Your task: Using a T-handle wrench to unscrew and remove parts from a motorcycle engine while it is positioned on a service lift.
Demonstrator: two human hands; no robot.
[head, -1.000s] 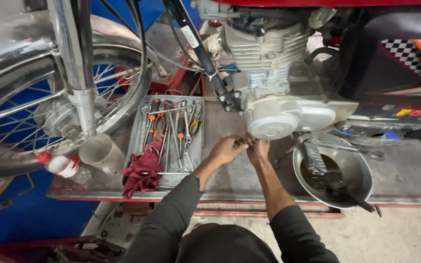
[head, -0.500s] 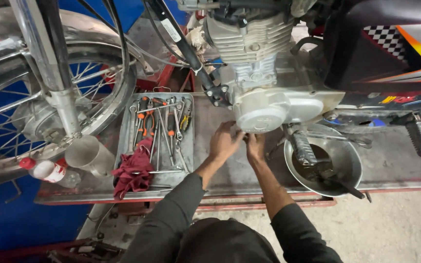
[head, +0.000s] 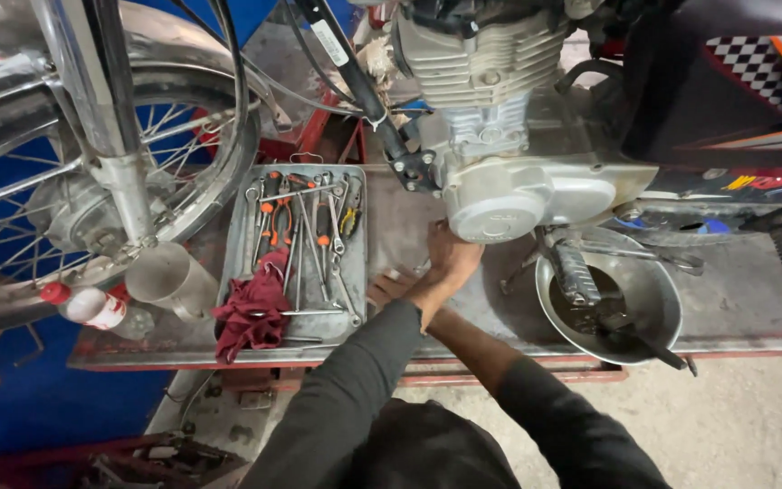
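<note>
1. The engine cover (head: 527, 195) sits just above both hands.
2. The tool tray (head: 296, 258) lies left of them on the desk (head: 463, 317).
3. Left hand (head: 450, 267) presses under the cover, seemingly empty; right hand (head: 391, 288) is mostly hidden, grip unclear.
4. Best to support the cover squarely underneath.

A dull silver-grey is shown by the engine cover (head: 536, 195), and the same pale metal by the cooling fins (head: 477, 59) above it. A dark red rag (head: 253, 311) is laid in the grey tool tray (head: 228, 272), where pliers with orange handles (head: 271, 222) are seen. The metal bowl (head: 662, 299) is darkened inside by black oil. A black-and-white chequered pattern is carried by the black side panel (head: 753, 63), edged with orange. Both sleeves (head: 355, 389) are dark grey. The floor mat (head: 38, 398) is blue.
</note>
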